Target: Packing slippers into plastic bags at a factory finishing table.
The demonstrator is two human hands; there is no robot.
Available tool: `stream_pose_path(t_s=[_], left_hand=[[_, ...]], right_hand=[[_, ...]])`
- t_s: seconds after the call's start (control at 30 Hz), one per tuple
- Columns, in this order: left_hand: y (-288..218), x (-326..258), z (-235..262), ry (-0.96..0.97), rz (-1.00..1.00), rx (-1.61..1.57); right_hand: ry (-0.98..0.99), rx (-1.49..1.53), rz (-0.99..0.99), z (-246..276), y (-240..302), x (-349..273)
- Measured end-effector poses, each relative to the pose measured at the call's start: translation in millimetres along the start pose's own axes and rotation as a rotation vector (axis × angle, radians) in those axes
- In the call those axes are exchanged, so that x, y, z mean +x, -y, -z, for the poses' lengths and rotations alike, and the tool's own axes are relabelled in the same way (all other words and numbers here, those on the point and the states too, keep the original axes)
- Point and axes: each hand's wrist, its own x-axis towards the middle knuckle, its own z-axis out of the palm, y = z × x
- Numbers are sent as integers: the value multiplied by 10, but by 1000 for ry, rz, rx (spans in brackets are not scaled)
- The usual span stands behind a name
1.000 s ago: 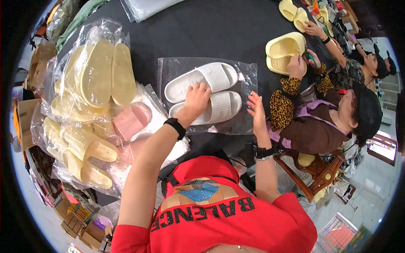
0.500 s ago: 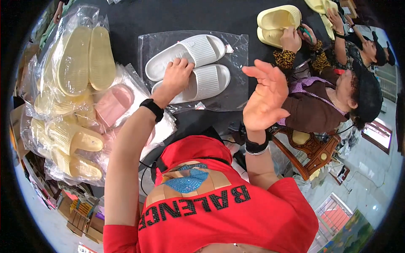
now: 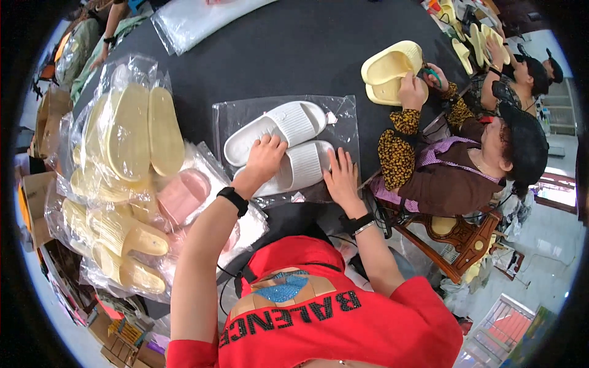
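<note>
Yellow slippers left of the left grip are already bagged — that part looks done; the white slippers, beneath both grips, seem still in work. The left grip bends over the pair, fingers together, any pinch hard to tell; the right grip is spread at the nearer slipper's toe end. Ribbed straps, rounded soles; around them thin, glossy, wrinkled plastic bag — on the dark desk.

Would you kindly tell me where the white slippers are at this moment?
In the head view, the white slippers lie in the upper middle, on the black table, partly beneath the left hand and to the right of the bagged yellow slippers.
</note>
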Motion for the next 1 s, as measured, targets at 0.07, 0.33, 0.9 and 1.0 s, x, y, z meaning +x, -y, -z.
stream_pose_path(t_s=[0.07,0.33,0.9,1.0], left_hand=[[54,-25,-54,-86,-33,-3],[34,59,-9,-73,-39,98],[740,1189,867,-251,447,-281],[486,1546,1087,-467,238,-428]], right_hand=[[41,68,-70,-44,33,-4],[82,292,-136,-155,-126,-7],[187,18,-95,-189,44,-38],[103,-40,-33,-302,-16,-59]])
